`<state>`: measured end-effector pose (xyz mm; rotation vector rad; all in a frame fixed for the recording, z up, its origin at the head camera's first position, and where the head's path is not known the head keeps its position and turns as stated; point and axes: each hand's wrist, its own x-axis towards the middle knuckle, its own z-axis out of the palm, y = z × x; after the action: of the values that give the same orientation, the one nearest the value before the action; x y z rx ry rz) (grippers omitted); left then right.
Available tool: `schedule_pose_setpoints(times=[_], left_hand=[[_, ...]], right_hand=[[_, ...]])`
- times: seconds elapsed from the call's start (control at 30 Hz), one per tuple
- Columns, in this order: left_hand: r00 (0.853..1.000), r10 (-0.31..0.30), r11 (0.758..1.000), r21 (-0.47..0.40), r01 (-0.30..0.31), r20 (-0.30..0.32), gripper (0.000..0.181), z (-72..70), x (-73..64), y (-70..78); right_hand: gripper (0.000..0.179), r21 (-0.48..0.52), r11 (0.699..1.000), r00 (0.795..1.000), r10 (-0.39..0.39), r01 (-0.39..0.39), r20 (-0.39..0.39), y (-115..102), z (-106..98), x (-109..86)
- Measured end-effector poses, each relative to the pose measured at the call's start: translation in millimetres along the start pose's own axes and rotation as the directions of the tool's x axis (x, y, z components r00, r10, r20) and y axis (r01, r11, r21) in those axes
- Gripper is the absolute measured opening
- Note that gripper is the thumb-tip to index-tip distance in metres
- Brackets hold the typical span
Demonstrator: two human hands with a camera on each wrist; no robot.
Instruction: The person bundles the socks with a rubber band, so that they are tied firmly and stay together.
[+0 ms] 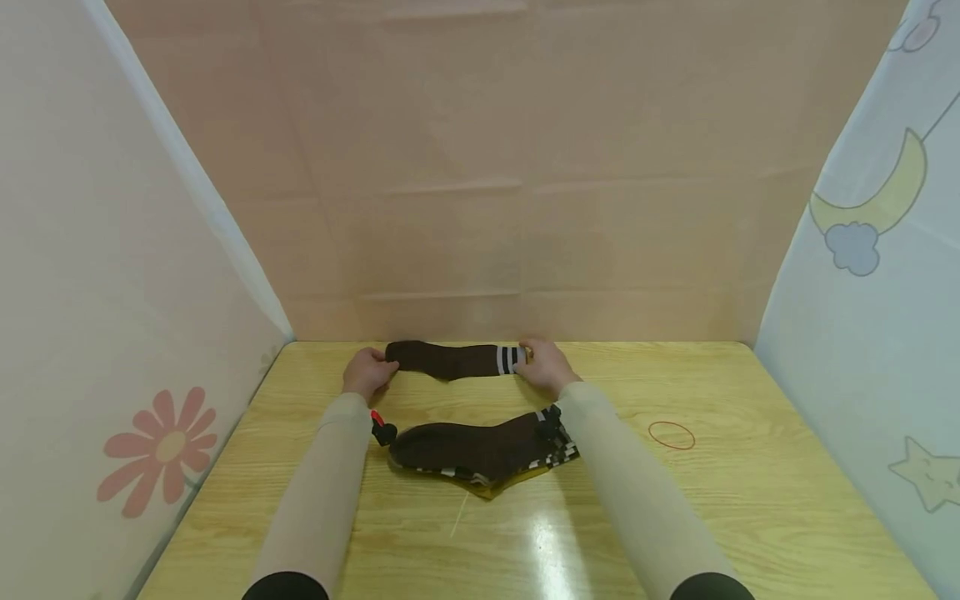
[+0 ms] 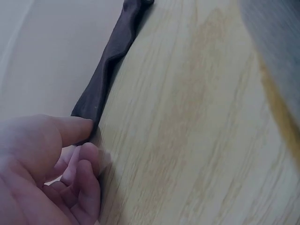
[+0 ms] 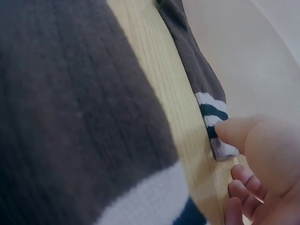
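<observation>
A dark brown sock [image 1: 450,361] with a pale, dark-striped cuff [image 3: 213,117] lies stretched sideways along the table's far edge. My left hand [image 1: 366,373] pinches its toe end between thumb and fingers, the thumb [image 2: 77,129] lying on top. At the other end my right hand [image 1: 546,365] grips the cuff, its thumb pressed on the stripes and the other fingers curled below. Nearer to me, between my forearms, another brown sock [image 1: 472,448] tops a pile, over a checkered sock [image 1: 564,454] and a mustard one [image 1: 491,492]. My right sleeve overlaps the pile's cuff end.
The light wood table [image 1: 420,542] runs back to a tan backdrop [image 1: 525,208]. Patterned white panels stand on the left [image 1: 90,250] and right [image 1: 847,350]. A red oval outline [image 1: 671,435] shows on the tabletop at right. A black-and-red device [image 1: 384,429] sits at my left wrist.
</observation>
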<state>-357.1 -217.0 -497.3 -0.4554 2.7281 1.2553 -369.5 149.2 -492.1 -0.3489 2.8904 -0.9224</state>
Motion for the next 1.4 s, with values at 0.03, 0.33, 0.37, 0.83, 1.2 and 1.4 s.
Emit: schedule_pose_setpoints(times=[0.03, 0.33, 0.37, 0.83, 1.2, 1.4], left_hand=[[1.000, -0.003, 1.000, 0.003, 0.003, 0.001, 0.047, 0.0, 0.4, -0.2], [1.000, -0.017, 0.994, -0.108, 0.019, 0.022, 0.062, 1.5, 5.9, -4.8], [0.999, -0.019, 0.991, -0.132, 0.023, 0.033, 0.060, 1.0, 5.7, -5.8], [0.995, -0.005, 0.997, -0.074, 0.012, 0.102, 0.018, -8.5, -0.7, -12.5], [0.984, 0.061, 0.979, -0.202, -0.027, 0.165, 0.028, -12.0, -5.5, -9.9], [0.985, 0.051, 0.979, -0.204, -0.017, 0.163, 0.029, -12.1, -3.5, -11.4]], right_hand=[[0.059, -0.014, 1.000, 1.000, 0.003, -0.003, 0.001, 0, 1, 0.4], [0.057, -0.036, 0.999, 1.000, 0.015, -0.015, -0.010, 3, 1, 4.8], [0.055, -0.037, 0.999, 1.000, 0.016, -0.017, -0.006, 3, 1, 5.4], [0.033, -0.015, 1.000, 0.999, 0.022, -0.021, 0.041, -4, 0, 0.0], [0.020, 0.205, 0.977, 0.997, 0.059, -0.067, 0.043, 1, -3, -5.0], [0.023, 0.308, 0.948, 0.994, 0.048, -0.075, 0.095, 2, -6, -8.1]])
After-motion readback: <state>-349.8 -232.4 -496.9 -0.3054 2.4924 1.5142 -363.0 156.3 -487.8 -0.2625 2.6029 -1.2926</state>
